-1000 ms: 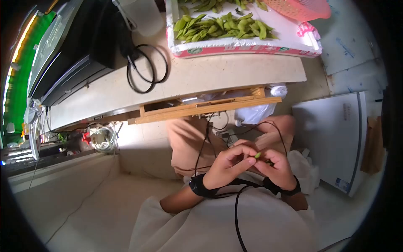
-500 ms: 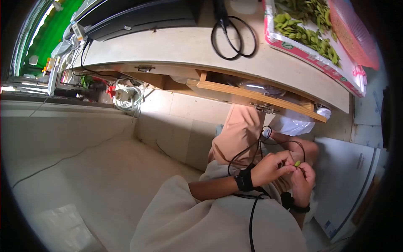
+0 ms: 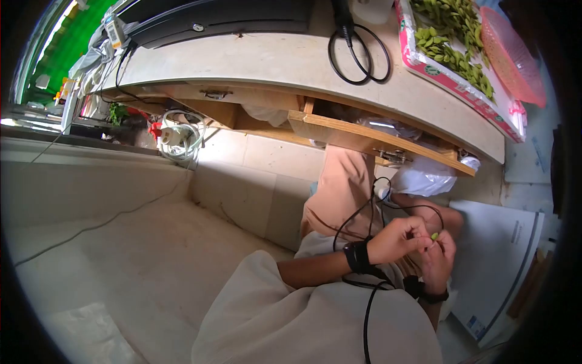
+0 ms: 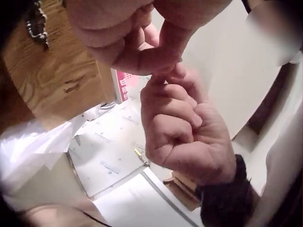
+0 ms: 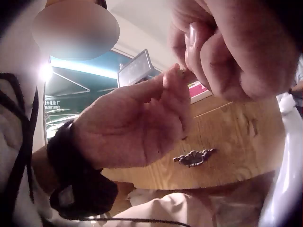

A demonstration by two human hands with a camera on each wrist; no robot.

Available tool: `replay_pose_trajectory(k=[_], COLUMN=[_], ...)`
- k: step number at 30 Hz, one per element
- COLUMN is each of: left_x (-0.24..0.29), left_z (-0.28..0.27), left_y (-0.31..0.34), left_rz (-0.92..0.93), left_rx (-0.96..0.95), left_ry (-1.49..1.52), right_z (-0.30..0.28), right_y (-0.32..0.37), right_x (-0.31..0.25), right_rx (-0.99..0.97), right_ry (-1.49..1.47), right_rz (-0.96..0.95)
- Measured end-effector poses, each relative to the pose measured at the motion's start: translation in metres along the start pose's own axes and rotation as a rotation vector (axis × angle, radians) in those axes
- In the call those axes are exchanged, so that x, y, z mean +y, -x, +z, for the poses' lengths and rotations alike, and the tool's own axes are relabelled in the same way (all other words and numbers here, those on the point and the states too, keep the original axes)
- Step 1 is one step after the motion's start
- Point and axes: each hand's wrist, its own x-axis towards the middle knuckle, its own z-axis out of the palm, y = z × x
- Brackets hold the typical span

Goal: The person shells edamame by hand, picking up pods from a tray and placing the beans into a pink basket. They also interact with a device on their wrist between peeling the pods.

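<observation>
A small green edamame pod (image 3: 434,236) shows between the fingertips of both hands, over the person's lap. My left hand (image 3: 394,241) pinches it from one side, thumb and forefinger meeting at the pod. From the other side my right hand (image 3: 439,261) grips it, its remaining fingers curled in toward the palm. In the left wrist view the fingertips of both hands meet and hide most of the pod. A sliver of green (image 5: 182,72) shows between the fingertips in the right wrist view.
A pink-and-white box (image 3: 431,70) of edamame pods (image 3: 433,42) stands on the desk (image 3: 254,64), with a pink basket (image 3: 515,67) at its side. An open wooden drawer (image 3: 364,134) juts toward the knees. Black cables (image 3: 371,227) hang near the hands; a white cabinet (image 3: 494,255) stands at right.
The head view has swung, so desk, box and hands appear farther right than a second ago. Both hands stay together at the pod, with small shifts of the fingers.
</observation>
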Motion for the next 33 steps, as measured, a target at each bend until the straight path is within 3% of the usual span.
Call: replay_pose_trajectory(k=[3, 6, 8, 9, 11, 13, 15, 16, 18, 19, 20, 21, 22, 24, 27, 28, 30, 31, 32, 33], left_x=[-0.005, 0.016, 0.042, 0.025, 0.042, 0.045, 0.053, 0.044, 0.055, 0.052, 0.063, 0.053, 0.052, 0.018, -0.029, -0.067, -0.103, -0.139, -0.176, -0.180], left_z=[-0.007, -0.019, -0.027, -0.035, -0.040, -0.048, -0.055, -0.065, -0.087, -0.115, -0.136, -0.181, -0.212, -0.288, -0.371, -0.411, -0.441, -0.467, -0.494, -0.498], left_y=[0.001, 0.011, 0.021, 0.027, 0.042, 0.057, 0.072, 0.078, 0.094, 0.103, 0.110, 0.133, 0.140, 0.162, 0.153, 0.152, 0.121, 0.112, 0.103, 0.094], left_rz=[-0.053, -0.024, 0.023, 0.192, 0.102, 0.133, -0.080, 0.138, 0.126, 0.322, 0.396, 0.449, 0.442, 0.409, 0.202, 0.145, 0.130, 0.055, -0.118, -0.306], left_rx=[0.018, 0.142, 0.223, 0.318, 0.386, 0.461, 0.520, 0.595, 0.978, 1.105, 1.266, 1.211, 1.367, 1.435, 1.571, 1.509, 1.681, 1.707, 1.823, 1.842], left_ry=[0.165, -0.013, -0.536, -0.655, -0.682, -0.720, -0.539, -0.586, -0.200, 0.023, 0.164, 0.317, 0.478, 0.562, 0.447, 0.400, 0.453, 0.353, 0.071, -0.057], right_z=[0.009, 0.017, 0.027, 0.033, 0.053, 0.070, 0.083, 0.090, 0.109, 0.117, 0.120, 0.122, 0.126, 0.137, 0.145, 0.150, 0.156, 0.161, 0.172, 0.185], right_y=[-0.007, -0.026, -0.037, -0.042, -0.049, -0.056, -0.064, -0.067, -0.071, -0.072, -0.075, -0.077, -0.078, -0.079, -0.087, -0.089, -0.096, -0.099, -0.100, -0.101], right_x=[-0.001, 0.000, 0.000, 0.000, -0.003, 0.006, 0.012, 0.013, 0.001, -0.002, 0.005, 0.005, 0.004, -0.002, 0.001, -0.002, -0.005, -0.002, -0.005, -0.008], right_rx=[0.020, -0.174, -0.260, -0.337, -0.445, -0.558, -0.655, -0.720, -0.767, -0.791, -0.807, -0.824, -0.825, -0.810, -0.750, -0.720, -0.688, -0.657, -0.662, -0.667], right_ry=[-0.068, -0.060, 0.050, 0.157, 0.185, 0.213, 0.243, 0.266, 0.314, 0.354, 0.323, 0.336, 0.370, 0.379, 0.364, 0.364, 0.442, 0.497, 0.615, 0.734], right_rz=[0.041, 0.172, 0.172, 0.172, 0.215, 0.164, 0.180, 0.198, 0.187, 0.171, 0.169, 0.171, 0.170, 0.205, 0.123, 0.146, 0.213, 0.220, 0.191, 0.159])
